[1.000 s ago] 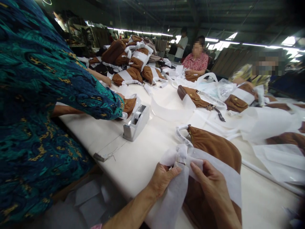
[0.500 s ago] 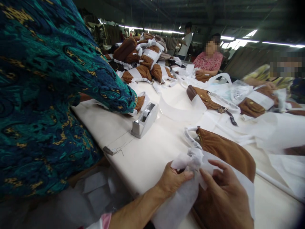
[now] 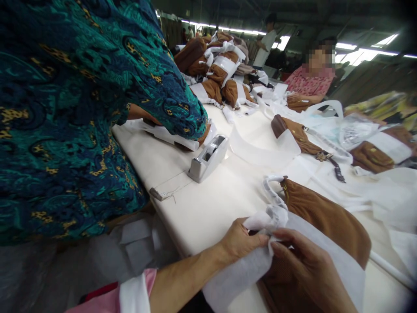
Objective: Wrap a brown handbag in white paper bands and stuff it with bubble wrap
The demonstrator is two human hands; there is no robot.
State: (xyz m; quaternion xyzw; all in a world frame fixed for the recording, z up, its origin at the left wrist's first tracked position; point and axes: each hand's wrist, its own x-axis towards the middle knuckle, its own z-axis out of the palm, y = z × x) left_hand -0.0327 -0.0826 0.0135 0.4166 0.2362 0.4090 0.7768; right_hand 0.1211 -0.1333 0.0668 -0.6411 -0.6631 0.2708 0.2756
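Note:
A brown suede bag [image 3: 322,217] lies on the white table [image 3: 208,204] in front of me, banded with a strip of white wrapping fabric [image 3: 329,252]. My left hand [image 3: 239,241] pinches a bunched end of that white fabric at the bag's near left corner. My right hand [image 3: 306,269] rests on the bag beside it, fingers curled, with the fingertips gripping the same fabric. A white wrapped handle [image 3: 272,189] loops out at the bag's far left end.
A person in a teal patterned top [image 3: 65,108] leans over the table at left. A grey tape dispenser [image 3: 208,158] stands mid-table. Other brown bags [image 3: 301,137] and a pile of wrapped bags [image 3: 218,65] lie beyond. More people sit at the far side.
My view has swung left and down. My two hands have drawn closer together on the bunched white fabric. The person in teal now fills more of the left.

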